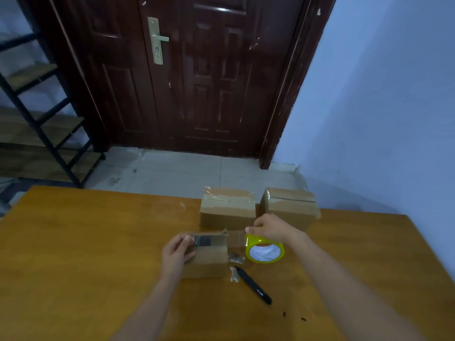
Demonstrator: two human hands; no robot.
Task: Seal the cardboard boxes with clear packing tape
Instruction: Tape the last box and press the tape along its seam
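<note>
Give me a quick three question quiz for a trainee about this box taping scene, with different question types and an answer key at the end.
1. True or false: the right hand holds the tape roll.
2. Multiple choice: where does the black utility knife lie? A) on top of a box B) on the table, near the front box C) in the left hand
3. Fill in: counting the front box, there are ___ cardboard boxes on the table.

Key: 1 true. 2 B. 3 three: the front box, the middle box and the right box.
</note>
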